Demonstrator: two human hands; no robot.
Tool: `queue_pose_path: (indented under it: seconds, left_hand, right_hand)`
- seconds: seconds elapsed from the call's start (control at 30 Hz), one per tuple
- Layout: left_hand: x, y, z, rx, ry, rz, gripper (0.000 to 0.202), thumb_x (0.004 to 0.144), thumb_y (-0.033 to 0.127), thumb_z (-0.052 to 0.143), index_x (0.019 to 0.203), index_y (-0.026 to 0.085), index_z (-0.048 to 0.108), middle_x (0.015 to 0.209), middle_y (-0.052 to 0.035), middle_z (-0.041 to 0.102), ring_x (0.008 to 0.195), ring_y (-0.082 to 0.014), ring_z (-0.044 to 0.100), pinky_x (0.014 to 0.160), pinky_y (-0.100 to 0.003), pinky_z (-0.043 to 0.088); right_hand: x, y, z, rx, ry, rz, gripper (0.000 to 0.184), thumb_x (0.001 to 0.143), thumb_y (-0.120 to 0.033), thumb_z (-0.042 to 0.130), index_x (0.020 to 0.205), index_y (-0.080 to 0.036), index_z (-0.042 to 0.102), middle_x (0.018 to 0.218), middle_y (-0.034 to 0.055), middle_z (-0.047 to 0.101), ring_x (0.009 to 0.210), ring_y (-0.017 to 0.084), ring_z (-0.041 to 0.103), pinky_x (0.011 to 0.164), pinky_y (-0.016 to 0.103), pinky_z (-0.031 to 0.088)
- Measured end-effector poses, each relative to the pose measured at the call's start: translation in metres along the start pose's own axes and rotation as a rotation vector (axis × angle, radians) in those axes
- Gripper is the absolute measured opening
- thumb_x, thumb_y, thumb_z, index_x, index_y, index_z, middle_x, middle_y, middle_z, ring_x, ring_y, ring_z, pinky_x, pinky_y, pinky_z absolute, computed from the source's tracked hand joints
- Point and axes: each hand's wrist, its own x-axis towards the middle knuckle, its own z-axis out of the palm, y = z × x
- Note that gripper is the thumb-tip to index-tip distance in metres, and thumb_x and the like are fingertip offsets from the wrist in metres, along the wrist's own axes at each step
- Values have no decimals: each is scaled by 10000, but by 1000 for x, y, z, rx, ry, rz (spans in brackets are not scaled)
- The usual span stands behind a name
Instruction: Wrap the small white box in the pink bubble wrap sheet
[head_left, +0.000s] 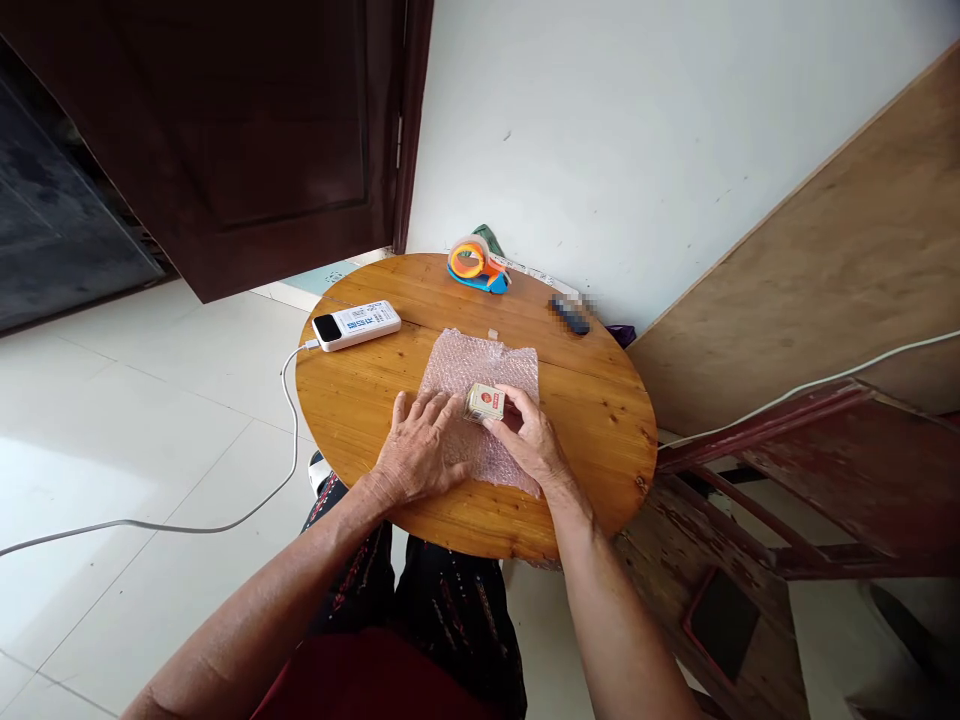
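Dark red cloth of the person's top [367,680] filled the near foreground, well short of the grip, with black patterned trousers [461,590] just beyond it. And up at the grip, all the action! Right hand [535,440] had its thumb on the near side and its fingers on the far side, clamped on the right end of a small cream cardboard box [484,402] with a red patch and a red disc on its face. Directly left of that grip, left hand [420,450] lay palm down, fingers apart and closed on nothing, its fingertips right beside the box; whether they touched it, one could not tell.

Under the grip spread a pinkish, clear sheet of bubble wrap [469,355], the box over its middle, the left hand across its left edge. Beneath that, a round varnished wooden table [600,430] reached out on every side of the grip. Far left of it sat a white oblong device with a black end panel [358,325], a pale grey cable [291,440] plugged into its near end. Straight beyond the grip stood an orange and blue tape dispenser [486,278]; beyond and to the right, a dark blue object [568,316], partly blurred.
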Motion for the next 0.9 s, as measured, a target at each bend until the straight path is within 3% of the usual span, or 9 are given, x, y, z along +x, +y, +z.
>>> queue_pose_path:
  seconds: [0.37,0.47,0.53,0.67,0.77,0.9]
  left_hand:
    - [4,-4,-7,51,-52,-22,899,745,491,713,1497,139,368,1549,-183,409,1461,-374,300,1196,-631,140]
    - [-4,-4,-13,32,-21,-43,831,796,576,665,1476,167,418,1570,-186,372,1478,-387,264,1184,-651,161]
    - [-13,-5,-18,31,5,-25,735,826,571,639,1435,192,482,1559,-177,392,1479,-386,264,1181,-652,173]
    - [-33,-8,-27,65,29,45,591,819,447,676,1355,222,570,1505,-150,467,1469,-374,291,1186,-628,196]
    - [-38,-5,-27,92,27,57,584,779,368,707,1334,229,588,1496,-138,477,1464,-363,302,1197,-614,190]
    - [-31,4,-23,108,7,92,589,744,321,728,1314,242,602,1513,-127,457,1455,-354,319,1206,-612,173]
  right_hand:
    - [4,1,11,-41,18,-42,590,796,-275,630,1373,-243,513,1323,102,644,1222,293,604,1058,496,469]
    - [2,-9,-5,-6,14,-29,643,778,-296,651,1394,-216,486,1373,125,603,1277,303,563,1078,506,453]
    - [-7,-24,-23,-46,32,-56,565,806,-317,631,1352,-215,523,1365,128,604,1265,309,568,1070,519,452]
    - [-42,-50,-49,-202,-107,-309,402,843,-288,631,1243,-268,604,1287,79,651,1204,280,595,1049,487,460]
    - [-63,-53,-40,-434,-169,-367,433,803,-196,645,1232,-255,626,1329,111,630,1206,323,578,998,543,456]
    - [-66,-45,-20,-547,-63,-414,220,898,-124,517,975,-235,690,1190,106,703,1133,291,616,952,492,456]
